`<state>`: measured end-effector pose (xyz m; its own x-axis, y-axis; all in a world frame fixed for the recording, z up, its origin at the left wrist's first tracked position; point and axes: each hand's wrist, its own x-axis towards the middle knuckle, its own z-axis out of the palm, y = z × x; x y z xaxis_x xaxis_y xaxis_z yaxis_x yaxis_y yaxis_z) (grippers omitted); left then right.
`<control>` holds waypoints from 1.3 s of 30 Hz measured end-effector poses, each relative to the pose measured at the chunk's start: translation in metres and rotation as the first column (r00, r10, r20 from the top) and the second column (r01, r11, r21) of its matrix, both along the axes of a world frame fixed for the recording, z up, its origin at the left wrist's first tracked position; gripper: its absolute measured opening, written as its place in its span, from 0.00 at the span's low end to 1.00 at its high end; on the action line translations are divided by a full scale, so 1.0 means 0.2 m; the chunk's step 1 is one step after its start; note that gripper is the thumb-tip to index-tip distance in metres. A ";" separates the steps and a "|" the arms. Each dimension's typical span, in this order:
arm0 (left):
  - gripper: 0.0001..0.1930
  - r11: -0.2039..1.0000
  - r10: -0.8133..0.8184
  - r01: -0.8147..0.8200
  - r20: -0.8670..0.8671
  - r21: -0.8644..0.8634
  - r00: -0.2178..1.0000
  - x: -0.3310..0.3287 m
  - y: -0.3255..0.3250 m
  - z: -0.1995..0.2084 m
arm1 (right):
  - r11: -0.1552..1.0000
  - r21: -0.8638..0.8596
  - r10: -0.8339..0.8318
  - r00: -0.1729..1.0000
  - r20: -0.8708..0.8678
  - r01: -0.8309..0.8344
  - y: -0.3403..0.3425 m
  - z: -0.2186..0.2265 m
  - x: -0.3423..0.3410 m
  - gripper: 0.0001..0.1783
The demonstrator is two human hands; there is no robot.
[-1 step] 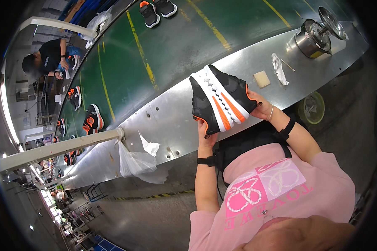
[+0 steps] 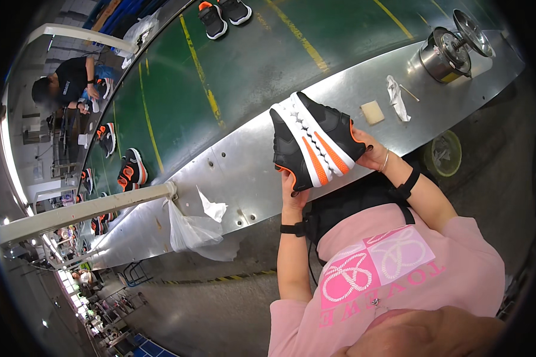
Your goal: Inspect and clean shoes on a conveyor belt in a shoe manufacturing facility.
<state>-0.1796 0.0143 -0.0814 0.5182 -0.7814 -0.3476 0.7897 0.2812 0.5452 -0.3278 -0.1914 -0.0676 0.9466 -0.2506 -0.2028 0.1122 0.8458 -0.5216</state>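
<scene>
Two black sneakers with white and orange soles are held sole against sole above the metal table edge. My left hand (image 2: pixel 294 197) grips the heel end of the left sneaker (image 2: pixel 286 146); its fingers are partly hidden by the shoe. At the heel of the right sneaker (image 2: pixel 332 122), my right hand (image 2: pixel 373 156) is closed, thumb showing at the orange-lined collar. Both toes point away from me, and the white midsoles meet along a wavy line. Beyond the right sneaker, a tan square pad (image 2: pixel 372 112) lies on the metal ledge (image 2: pixel 250 154).
A green conveyor belt (image 2: pixel 250 77) with yellow lines carries another pair of sneakers (image 2: pixel 223 18) and several more at left. A metal pot-like dispenser (image 2: pixel 446 56), crumpled paper (image 2: pixel 397 98) and a thin stick (image 2: pixel 409 93) are rightward. A white post (image 2: pixel 89 214) crosses left; a co-worker (image 2: pixel 71 83) stands beyond.
</scene>
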 end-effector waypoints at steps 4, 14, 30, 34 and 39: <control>0.32 0.999 -0.011 0.012 0.022 -0.030 1.000 0.01 0.01 -0.02 | 1.000 -0.004 0.009 1.000 0.013 -0.009 0.00 0.00 0.00 0.35; 0.32 0.997 -0.033 0.034 0.017 -0.068 0.999 0.01 0.03 -0.04 | 0.999 0.032 0.029 0.999 -0.041 -0.027 0.00 0.07 0.00 0.33; 0.23 0.960 -0.082 0.036 -0.155 -0.278 0.984 -0.04 0.22 -0.18 | 0.998 0.053 0.039 0.999 0.008 -0.039 -0.06 -0.07 -0.16 0.22; 0.20 0.996 0.005 -0.018 -0.129 -0.093 0.992 -0.06 0.18 -0.06 | 0.939 -0.342 -0.056 0.995 -0.077 0.027 -0.05 -0.06 -0.22 0.23; 0.20 1.000 0.020 -0.020 -0.008 0.009 1.000 -0.04 0.23 -0.04 | 0.993 -0.118 -0.016 0.992 -0.124 0.001 -0.09 -0.01 -0.20 0.29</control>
